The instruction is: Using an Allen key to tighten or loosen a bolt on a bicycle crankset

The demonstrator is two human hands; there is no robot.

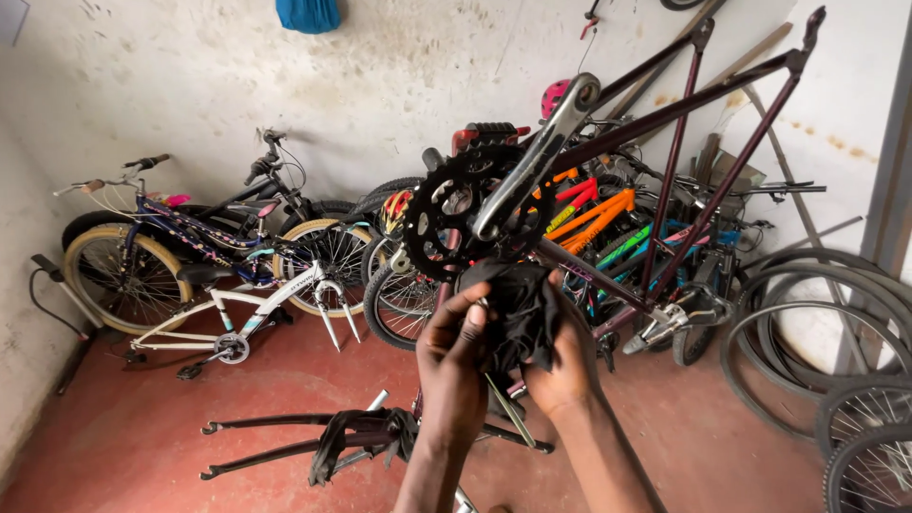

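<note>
Where bicycles (237, 247) crowd, red floor (142, 427).

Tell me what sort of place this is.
Probably a bicycle repair shop: parked bikes crowd the wall, loose tyres lean at right, and both hands hold a black rag under an upturned frame's chainring.

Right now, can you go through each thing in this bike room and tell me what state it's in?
Left hand: fingers closed on the black rag.
Right hand: gripping the black rag from the other side.
Black rag: bunched against the frame under the crankset.
Crankset: mounted, crank arm pointing up.
Maroon bike frame: upside down, no wheels.
White bike frame: lying on the floor, wheelless.
Loose tyres: leaning against the right wall.
</note>
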